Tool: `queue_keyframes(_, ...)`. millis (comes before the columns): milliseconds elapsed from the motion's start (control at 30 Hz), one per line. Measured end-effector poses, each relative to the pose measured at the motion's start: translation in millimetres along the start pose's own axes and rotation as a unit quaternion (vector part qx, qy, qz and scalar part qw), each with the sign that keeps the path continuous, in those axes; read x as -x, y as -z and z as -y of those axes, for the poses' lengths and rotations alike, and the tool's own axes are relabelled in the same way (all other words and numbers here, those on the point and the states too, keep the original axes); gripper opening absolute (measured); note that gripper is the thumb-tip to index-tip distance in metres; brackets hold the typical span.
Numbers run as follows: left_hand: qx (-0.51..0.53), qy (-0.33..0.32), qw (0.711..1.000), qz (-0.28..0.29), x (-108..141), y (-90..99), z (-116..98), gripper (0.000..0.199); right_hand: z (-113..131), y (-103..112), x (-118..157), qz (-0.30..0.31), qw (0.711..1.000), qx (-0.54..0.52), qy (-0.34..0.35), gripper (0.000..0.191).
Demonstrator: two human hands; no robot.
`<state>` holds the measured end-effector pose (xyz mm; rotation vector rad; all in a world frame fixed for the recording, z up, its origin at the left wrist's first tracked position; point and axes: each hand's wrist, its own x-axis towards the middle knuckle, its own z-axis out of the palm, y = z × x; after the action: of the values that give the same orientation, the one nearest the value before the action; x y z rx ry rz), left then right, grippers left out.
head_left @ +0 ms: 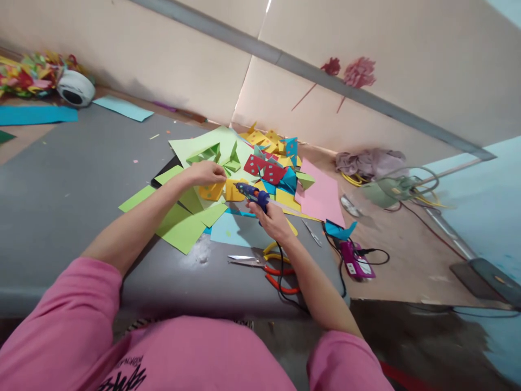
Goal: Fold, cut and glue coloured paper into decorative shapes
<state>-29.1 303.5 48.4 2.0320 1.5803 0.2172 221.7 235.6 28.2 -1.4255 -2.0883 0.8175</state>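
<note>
My right hand (273, 221) grips a blue hot glue gun (254, 196), a clear glue stick jutting from its back. The gun's nozzle points left, right by a folded yellow paper piece (234, 191). My left hand (207, 172) pinches the upper edge of this yellow paper; its fingertips are small and partly hidden. Under and around both hands lie light green paper sheets (179, 231), folded green pieces (233, 162) and a pale blue sheet (236, 232). Red dotted paper pieces (272, 172) sit just beyond the glue gun.
Scissors with red handles (244, 262), yellow-handled scissors (272, 250) and a small pointed metal tool (312, 233) lie near the front edge. A purple power strip (356, 260), pink sheet (321, 190), green fan (382, 191) and dark cable (280, 277) are rightward. A white roll (75, 88) stands far left.
</note>
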Motion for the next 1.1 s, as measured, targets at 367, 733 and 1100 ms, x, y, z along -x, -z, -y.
queue_keyframes(367,-0.035,0.015,0.999,-0.009,-2,-4.7,-8,0.037,5,-6,1,-0.001,0.998,0.051,0.039,0.065)
queue_keyframes(733,-0.036,0.017,0.999,0.001,1,-2.4,-14,0.040,5,-6,1,-0.009,0.997,0.070,0.042,0.065)
queue_keyframes(1100,0.049,-0.047,0.998,-0.005,4,3.2,-4,0.053,1,-5,2,-0.015,0.998,0.060,0.027,0.068)
